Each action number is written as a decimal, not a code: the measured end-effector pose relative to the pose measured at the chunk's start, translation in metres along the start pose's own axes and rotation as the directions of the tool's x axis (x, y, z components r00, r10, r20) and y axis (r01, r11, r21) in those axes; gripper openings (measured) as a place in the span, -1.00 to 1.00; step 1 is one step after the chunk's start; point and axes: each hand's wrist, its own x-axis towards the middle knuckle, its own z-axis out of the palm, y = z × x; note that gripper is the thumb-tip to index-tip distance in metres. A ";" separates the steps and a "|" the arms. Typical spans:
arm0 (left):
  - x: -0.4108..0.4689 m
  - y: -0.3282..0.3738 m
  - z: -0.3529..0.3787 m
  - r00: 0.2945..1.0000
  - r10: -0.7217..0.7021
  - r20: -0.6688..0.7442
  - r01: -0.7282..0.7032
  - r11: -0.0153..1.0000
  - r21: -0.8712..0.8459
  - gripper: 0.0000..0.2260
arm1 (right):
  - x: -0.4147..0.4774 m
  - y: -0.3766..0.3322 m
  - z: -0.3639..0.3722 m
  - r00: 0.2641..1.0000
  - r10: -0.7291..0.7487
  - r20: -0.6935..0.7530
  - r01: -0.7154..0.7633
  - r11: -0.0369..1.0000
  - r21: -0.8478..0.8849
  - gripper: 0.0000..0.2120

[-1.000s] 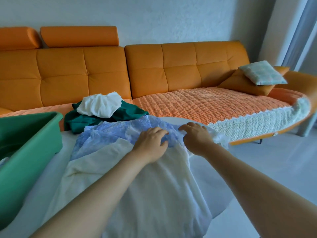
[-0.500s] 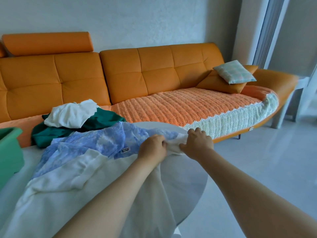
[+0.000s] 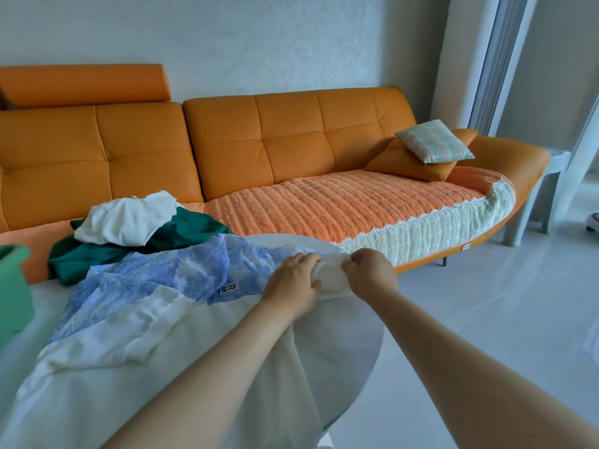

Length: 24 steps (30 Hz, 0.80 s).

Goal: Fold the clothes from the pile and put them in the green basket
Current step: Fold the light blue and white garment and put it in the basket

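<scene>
**Left hand (image 3: 293,280) and right hand (image 3: 369,273) have moved right with the white garment (image 3: 194,367)**

Compared with a second ago, both hands sit further right, at the far right rim of the round white table (image 3: 353,335). The view has swung the same way, so only a corner of the green basket (image 3: 13,286) shows at the left edge. The two hands are close together with curled fingers, each grasping a bunched fold of the white garment's far edge. From that bunch the garment spreads back across the near side of the table and hangs over its near rim.

A blue patterned garment (image 3: 155,280) with a small "OFF" label lies partly under the white one, on its far left side. Beyond it, at the far left of the table, is the rest of the pile, a crumpled white cloth (image 3: 126,218) on top of a dark green garment (image 3: 181,228).

Behind the table stands an orange sofa (image 3: 259,140) with a textured seat cover. At its right end a checked cushion (image 3: 434,140) rests on an orange cushion (image 3: 408,163).
</scene>
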 end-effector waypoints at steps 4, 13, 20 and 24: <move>0.003 0.011 0.006 1.000 -0.006 0.026 0.007 1.000 -0.012 -0.45 | 0.010 0.000 -0.014 0.988 0.135 -0.075 -0.094 0.909 0.406 -0.78; -0.001 0.003 0.025 0.974 0.096 0.206 -0.114 0.990 0.077 -0.62 | 0.008 0.017 -0.011 0.933 0.330 0.144 -0.313 0.941 -0.131 -0.47; -0.002 0.003 0.009 0.971 0.009 0.239 0.012 0.996 -0.085 -0.54 | 0.002 0.004 -0.015 0.977 0.211 0.037 -0.198 0.956 -0.218 -0.83; -0.004 -0.002 -0.004 0.994 -0.112 0.014 0.110 0.940 -0.324 -0.65 | -0.004 -0.025 -0.013 0.996 0.089 0.001 -0.089 0.993 -0.079 -0.77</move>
